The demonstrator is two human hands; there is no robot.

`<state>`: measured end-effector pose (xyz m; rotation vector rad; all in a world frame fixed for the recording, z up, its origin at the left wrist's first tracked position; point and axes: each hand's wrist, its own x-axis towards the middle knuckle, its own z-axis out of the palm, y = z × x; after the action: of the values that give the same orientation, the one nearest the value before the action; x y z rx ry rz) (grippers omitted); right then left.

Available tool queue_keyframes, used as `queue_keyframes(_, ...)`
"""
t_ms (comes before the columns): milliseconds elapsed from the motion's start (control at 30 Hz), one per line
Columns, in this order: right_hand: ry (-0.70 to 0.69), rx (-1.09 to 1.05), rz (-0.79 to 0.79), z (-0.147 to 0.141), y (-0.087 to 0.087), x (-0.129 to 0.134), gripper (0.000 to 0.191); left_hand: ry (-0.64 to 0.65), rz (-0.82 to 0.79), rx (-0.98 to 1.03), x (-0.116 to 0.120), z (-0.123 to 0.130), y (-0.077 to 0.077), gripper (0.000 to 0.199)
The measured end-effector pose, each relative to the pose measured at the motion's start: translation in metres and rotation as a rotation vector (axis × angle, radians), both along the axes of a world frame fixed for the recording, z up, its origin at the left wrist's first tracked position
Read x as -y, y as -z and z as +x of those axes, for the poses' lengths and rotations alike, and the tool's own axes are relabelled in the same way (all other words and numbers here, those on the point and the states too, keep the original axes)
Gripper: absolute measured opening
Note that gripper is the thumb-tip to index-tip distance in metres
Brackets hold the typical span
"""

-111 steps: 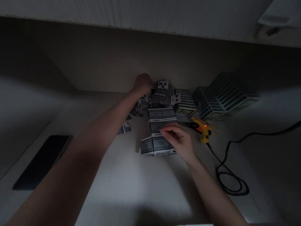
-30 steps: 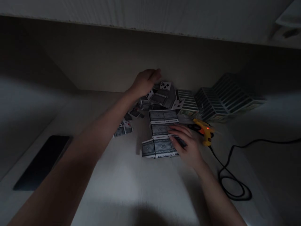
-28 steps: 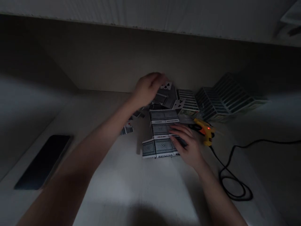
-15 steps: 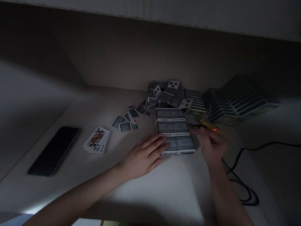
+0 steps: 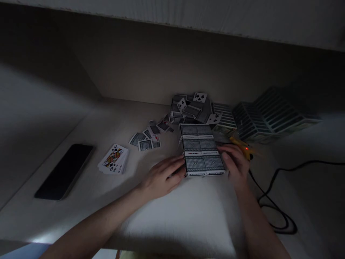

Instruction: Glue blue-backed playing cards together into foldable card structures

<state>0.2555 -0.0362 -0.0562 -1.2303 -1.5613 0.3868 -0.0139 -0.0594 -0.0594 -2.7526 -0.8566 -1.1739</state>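
Note:
A flat block built of playing cards (image 5: 202, 145), patterned grey backs up, lies before me. My left hand (image 5: 167, 174) is closed against its left edge, fingertips partly hidden behind the side. At the opposite edge, my right hand (image 5: 235, 163) grips the block, thumb near the top and some fingers out of sight. Just behind that hand is a yellow corded tool, which looks like a glue gun (image 5: 241, 146), with a small red light glowing.
Loose and cut cards (image 5: 145, 144) lie left of the block, with a card pile (image 5: 190, 108) behind. A queen-topped stack (image 5: 113, 158) and a phone (image 5: 64, 172) are farther left. Ridged card structures (image 5: 272, 115) stand back right. A black cord (image 5: 275, 201) loops at right.
My right hand has let go of the glue gun and moved onto the block's right edge. My left hand has slid from the block's top to its left side.

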Motion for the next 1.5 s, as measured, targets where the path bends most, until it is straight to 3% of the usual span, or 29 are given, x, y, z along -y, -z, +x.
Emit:
queue_keyframes(233, -0.062, 0.105, -0.052, -0.013, 0.003, 0.003, 0.022, -0.011, 0.019, -0.066, -0.002, 0.002, -0.003, 0.018)
queue_keyframes(400, -0.116, 0.116, -0.103, -0.021, 0.0, 0.006, 0.024, -0.036, -0.024, 0.054, 0.0, 0.003, -0.005, 0.027)
queue_keyframes(600, 0.009, -0.136, -0.098, -0.032, 0.017, 0.006, 0.041, -0.011, -0.125, 0.196, 0.0, 0.002, -0.002, 0.035)
queue_keyframes(767, 0.062, -0.193, -0.039, -0.035, 0.031, 0.003, 0.036, -0.022, -0.206, 0.242, 0.0, 0.001, 0.002, 0.033)
queue_keyframes(1067, 0.114, 0.023, 0.182, -0.027, 0.015, 0.01, 0.038, -0.018, -0.286, 0.197, -0.002, 0.003, 0.005, 0.029)
queue_keyframes(1500, 0.099, 0.211, 0.06, -0.03, -0.001, 0.01, 0.024, -0.04, -0.356, 0.2, -0.006, 0.009, -0.002, 0.02)
